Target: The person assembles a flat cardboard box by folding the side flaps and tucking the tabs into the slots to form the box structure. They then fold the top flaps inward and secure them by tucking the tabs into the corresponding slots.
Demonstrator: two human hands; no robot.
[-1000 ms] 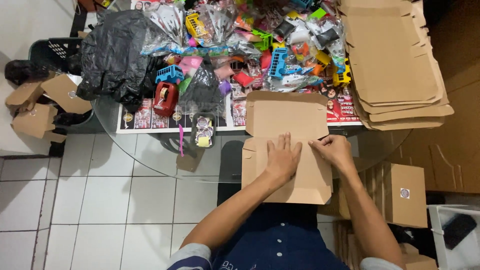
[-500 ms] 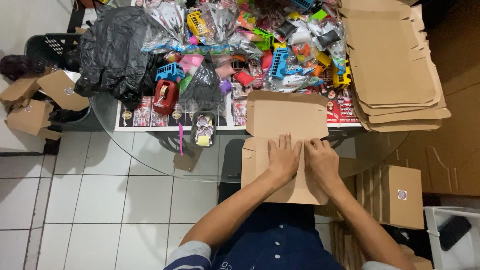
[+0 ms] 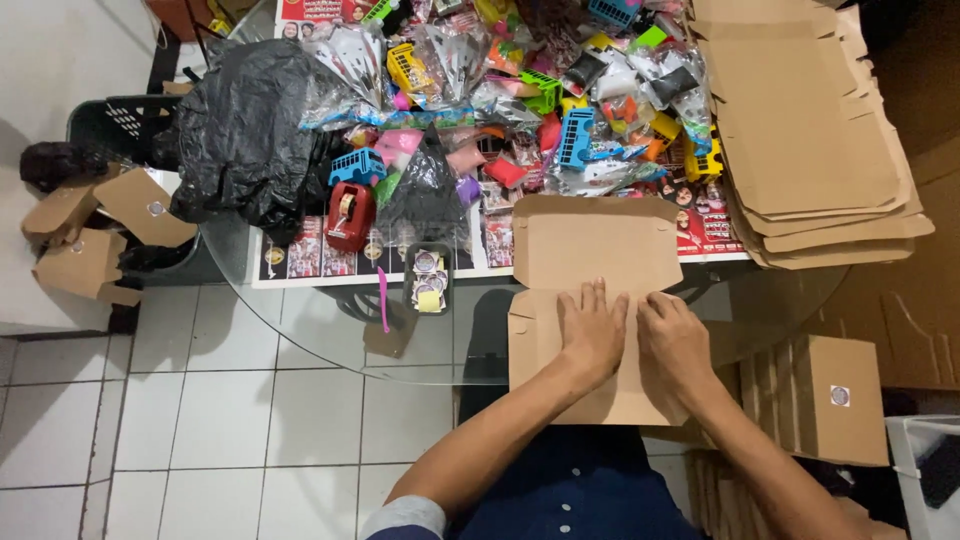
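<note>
Both hands lie flat and open, palms down, so the grip is released: nothing is grasped, the hands only press. The left hand rests on the middle of a flat cardboard sheet, fingers spread and pointing to the far side. The right hand lies just beside it on the same sheet, near its right edge, and the two hands almost touch. The sheet sits at the near edge of a round glass counter, with its near part hanging over the edge toward the person, and its far flap is folded up a little.

Going from left to right: on the floor at the far left lie several small closed brown boxes beside a dark crate. On the left part of the counter is a crumpled black plastic bag. Right of it stands a red tape dispenser, and near it a small tray with round stickers close to the counter edge. Behind the sheet, on the far side, is a heap of small colourful toys in clear bags, among them a blue toy bus. At the right a stack of flat cardboard sheets lies on the counter. Lower right, below the counter, stands a closed brown box with a round sticker.
</note>
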